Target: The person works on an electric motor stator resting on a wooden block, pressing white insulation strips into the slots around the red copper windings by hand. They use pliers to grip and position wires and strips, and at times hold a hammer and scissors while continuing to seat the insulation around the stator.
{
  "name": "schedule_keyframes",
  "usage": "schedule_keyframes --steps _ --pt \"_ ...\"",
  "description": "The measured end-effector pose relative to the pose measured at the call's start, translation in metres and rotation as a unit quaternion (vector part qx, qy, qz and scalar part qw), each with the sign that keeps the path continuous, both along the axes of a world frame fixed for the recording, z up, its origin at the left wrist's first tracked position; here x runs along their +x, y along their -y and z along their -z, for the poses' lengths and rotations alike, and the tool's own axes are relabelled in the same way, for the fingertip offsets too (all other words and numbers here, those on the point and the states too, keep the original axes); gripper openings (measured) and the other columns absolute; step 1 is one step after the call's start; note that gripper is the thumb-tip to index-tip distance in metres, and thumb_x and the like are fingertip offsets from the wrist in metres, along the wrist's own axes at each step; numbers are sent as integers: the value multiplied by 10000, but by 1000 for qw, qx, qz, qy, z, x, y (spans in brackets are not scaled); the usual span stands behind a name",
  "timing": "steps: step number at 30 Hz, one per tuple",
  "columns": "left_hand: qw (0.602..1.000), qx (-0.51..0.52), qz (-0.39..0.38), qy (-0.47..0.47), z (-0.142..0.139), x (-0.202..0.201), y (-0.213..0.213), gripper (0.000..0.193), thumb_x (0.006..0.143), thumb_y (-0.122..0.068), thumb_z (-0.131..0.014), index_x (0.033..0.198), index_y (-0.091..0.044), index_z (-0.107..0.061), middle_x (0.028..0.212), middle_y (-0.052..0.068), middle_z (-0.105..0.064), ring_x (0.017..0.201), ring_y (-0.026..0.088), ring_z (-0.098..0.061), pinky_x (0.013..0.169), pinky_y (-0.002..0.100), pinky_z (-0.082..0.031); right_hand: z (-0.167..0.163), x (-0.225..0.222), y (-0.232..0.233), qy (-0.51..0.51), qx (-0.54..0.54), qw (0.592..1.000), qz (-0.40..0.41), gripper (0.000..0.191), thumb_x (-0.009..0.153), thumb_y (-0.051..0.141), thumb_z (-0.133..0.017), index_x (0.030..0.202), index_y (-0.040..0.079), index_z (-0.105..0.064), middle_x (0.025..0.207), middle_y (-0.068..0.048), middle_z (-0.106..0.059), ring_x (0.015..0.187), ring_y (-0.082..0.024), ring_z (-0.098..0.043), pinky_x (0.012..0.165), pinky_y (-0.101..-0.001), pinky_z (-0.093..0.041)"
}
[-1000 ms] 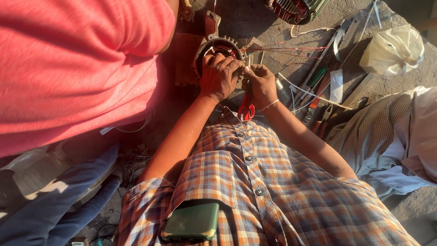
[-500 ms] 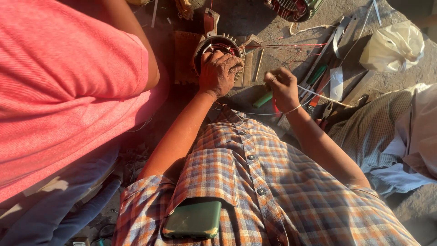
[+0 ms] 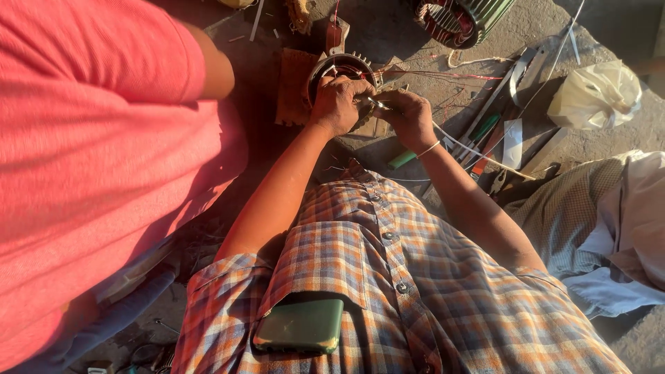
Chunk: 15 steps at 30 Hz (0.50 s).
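A round motor stator [image 3: 344,64] with copper windings and red wires lies on the ground in front of me. My left hand [image 3: 338,104] rests on its near rim, fingers curled over the edge. My right hand [image 3: 410,116] is just to the right, almost touching the left, and pinches a thin metal tool [image 3: 378,104] that points at the stator. A thin bracelet sits on the right wrist. What the tool's tip touches is hidden by my fingers.
A person in a pink shirt [image 3: 90,173] fills the left side, close to the stator. A second wound stator [image 3: 460,17] lies top right. Loose tools and wires [image 3: 493,138], a green-handled screwdriver [image 3: 402,159] and a white plastic bag [image 3: 596,93] lie to the right. A phone [image 3: 299,324] sits in my shirt pocket.
My right hand swung out to the right over the tools, then came back to the stator holding a thin metal tool. My left hand stayed on the stator.
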<state>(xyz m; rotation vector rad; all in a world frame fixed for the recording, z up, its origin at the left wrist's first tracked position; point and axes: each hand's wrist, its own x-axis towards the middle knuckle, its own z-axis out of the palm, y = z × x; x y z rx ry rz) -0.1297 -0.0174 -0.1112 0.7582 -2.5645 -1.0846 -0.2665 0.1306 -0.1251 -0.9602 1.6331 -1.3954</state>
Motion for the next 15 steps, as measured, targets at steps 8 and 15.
schedule_keyframes --steps 8,15 --pt "999 -34 16 -25 -3 -3 -1 304 806 -31 -669 1019 -223 -771 1079 44 -749 1083 268 -642 1021 403 -366 -12 -7 -9 -223 18 975 -12 204 911 64 -821 1105 28 -772 963 -69 -754 842 -104 -688 736 -269 -549" --pt "999 -19 14 -23 -8 -1 -5 161 826 -144 -723 948 -237 -774 1099 -33 -767 1110 218 -644 1026 393 -348 -8 -13 -42 -29 -25 994 105 268 923 -34 -760 1177 38 -715 1028 -63 -751 909 -109 -726 836 -257 -625"
